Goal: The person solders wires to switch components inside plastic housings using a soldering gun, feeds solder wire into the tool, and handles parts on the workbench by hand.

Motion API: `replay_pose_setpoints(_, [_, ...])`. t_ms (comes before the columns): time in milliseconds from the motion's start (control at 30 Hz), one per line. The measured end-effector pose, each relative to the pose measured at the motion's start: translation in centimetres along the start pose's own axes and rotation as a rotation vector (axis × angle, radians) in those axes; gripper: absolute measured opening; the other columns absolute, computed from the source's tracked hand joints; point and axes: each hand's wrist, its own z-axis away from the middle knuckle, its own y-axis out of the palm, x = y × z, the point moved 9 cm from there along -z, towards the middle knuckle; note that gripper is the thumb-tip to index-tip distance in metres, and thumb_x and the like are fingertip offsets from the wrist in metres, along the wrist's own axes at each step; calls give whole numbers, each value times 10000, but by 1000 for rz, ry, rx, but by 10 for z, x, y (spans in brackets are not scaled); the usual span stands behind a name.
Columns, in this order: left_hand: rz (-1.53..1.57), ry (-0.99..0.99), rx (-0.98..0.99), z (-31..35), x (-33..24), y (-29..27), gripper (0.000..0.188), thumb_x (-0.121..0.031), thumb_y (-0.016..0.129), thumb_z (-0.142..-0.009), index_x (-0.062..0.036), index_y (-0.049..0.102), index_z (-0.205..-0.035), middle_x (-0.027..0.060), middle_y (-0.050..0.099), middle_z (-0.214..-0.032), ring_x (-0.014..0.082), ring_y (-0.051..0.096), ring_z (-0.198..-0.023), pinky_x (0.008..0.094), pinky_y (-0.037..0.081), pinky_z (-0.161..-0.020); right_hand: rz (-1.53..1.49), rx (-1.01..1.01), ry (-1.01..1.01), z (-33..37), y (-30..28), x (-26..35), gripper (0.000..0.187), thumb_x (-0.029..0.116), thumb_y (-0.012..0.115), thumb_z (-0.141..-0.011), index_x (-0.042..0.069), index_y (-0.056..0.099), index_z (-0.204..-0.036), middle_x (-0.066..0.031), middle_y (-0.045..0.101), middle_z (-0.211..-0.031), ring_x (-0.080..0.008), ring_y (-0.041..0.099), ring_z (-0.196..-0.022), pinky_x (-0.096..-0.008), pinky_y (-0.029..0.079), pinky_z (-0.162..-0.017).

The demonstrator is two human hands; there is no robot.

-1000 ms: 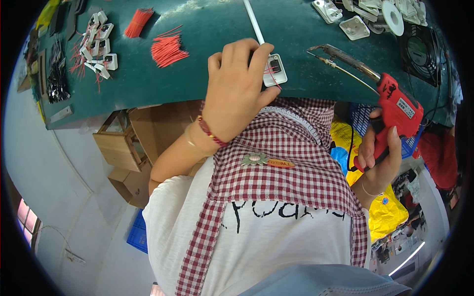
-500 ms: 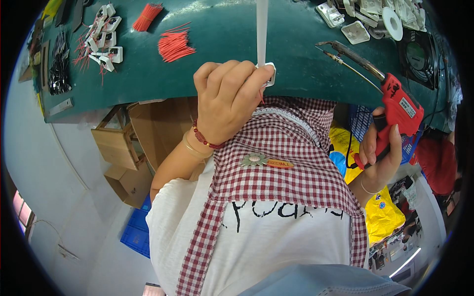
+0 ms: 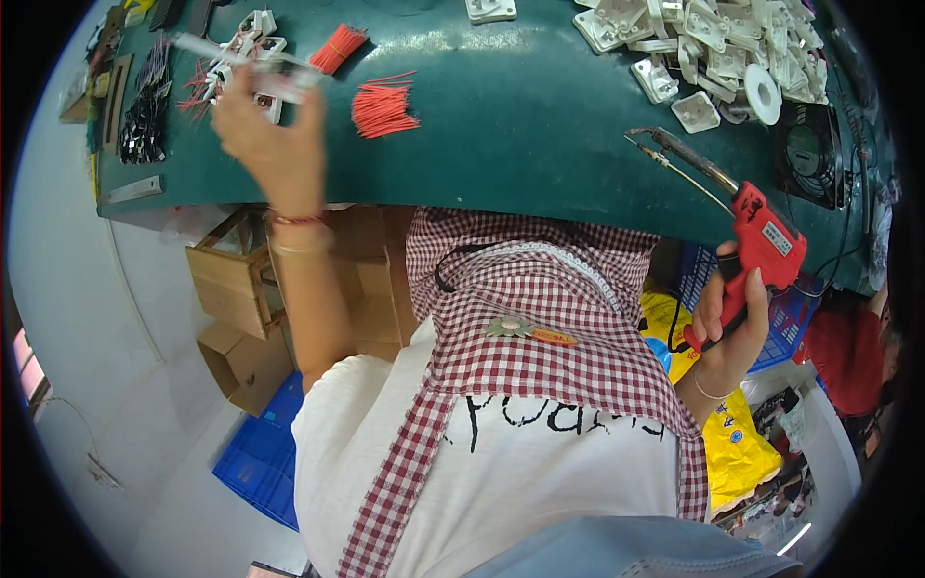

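My left hand (image 3: 275, 144), smeared by motion, is over the left part of the table. Between its thumb and fingers is a white plastic piece (image 3: 289, 85) with a long pale strip running off to the left. Right by it lies a cluster of small white housings (image 3: 258, 24) with red wires. My right hand (image 3: 732, 313) is wrapped round the handle of a red soldering gun (image 3: 768, 243). The gun's metal tip and thin feed tube point up and left, held above the table's front edge and touching nothing.
Two bundles of red wires (image 3: 385, 108) lie mid-left on the green table (image 3: 520, 144). Black wires (image 3: 146, 116) are at the far left. Several white plastic housings (image 3: 713, 39) pile up at the back right, near a solder spool (image 3: 762, 94) and a black fan (image 3: 809, 149).
My left hand has swung from the table's front middle to the left with the white piece, beside the wired housings. My right hand still holds the soldering gun, and the view has shifted slightly.
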Motion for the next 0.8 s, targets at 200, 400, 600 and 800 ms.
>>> replay_pose_setpoints(200, [-295,171,-143,-54,8,-10,450,-222,712,-760,-68,568,-1158,110,561,-1157,311,492,-1114,418,375,-945,10,-1,-6,-1,1,2,391,310,426,-980,-45,458,-1142,-39,451,-523,-48,337,-326,-180,301,-308])
replay_pose_setpoints(400, [298,232,324,-75,-109,98,286,-140,655,-783,-32,545,-1025,204,575,-1035,347,546,-1015,395,450,-850,-85,25,-2,1,3,1,389,287,431,-970,-63,467,-1137,-68,495,-552,-63,378,-349,-201,361,-342])
replay_pose_setpoints(600, [147,126,385,-94,-90,142,214,-97,583,-808,4,553,-995,207,593,-854,403,573,-832,467,474,-735,-91,18,-53,4,-8,8,384,293,425,-974,-53,471,-1134,-65,493,-553,-61,371,-353,-197,356,-347])
replay_pose_setpoints(800, [603,-195,428,-107,-100,126,478,-132,680,-739,7,499,-1158,193,603,-891,366,592,-888,417,483,-799,-118,-16,-51,-2,-19,3,392,316,402,-994,-36,460,-1156,-48,456,-552,-61,359,-355,-193,318,-327])
